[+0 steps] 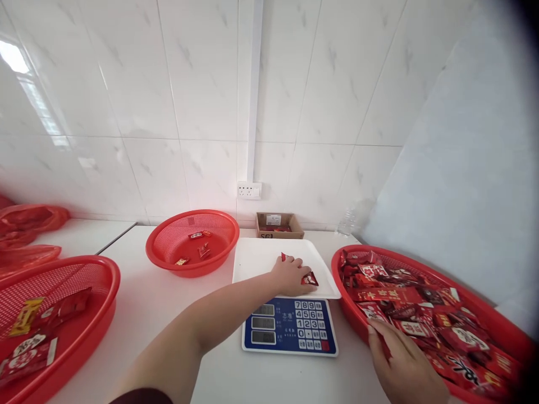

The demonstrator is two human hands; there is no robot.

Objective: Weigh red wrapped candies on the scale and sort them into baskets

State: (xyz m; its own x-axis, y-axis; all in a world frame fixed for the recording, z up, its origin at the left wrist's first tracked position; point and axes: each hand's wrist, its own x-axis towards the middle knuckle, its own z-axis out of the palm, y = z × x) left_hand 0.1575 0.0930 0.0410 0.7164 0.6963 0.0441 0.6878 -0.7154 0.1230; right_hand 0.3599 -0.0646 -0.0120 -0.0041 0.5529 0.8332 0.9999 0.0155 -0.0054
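Observation:
My left hand (289,276) reaches across to the white tray (261,259) of a blue digital scale (290,325) and is closed on several small red candy packets (310,279). My right hand (403,363) rests at the near rim of a large red basket (501,331) at the right, full of red snack packets (404,297); its fingers lie flat and spread on the packets.
A round red basket (192,241) with a few candies stands behind the scale. Another red basket (59,314) with packets is at the left. A small cardboard box (278,225) and a clear bottle (347,222) stand against the tiled wall. Red plastic bags (25,224) lie far left.

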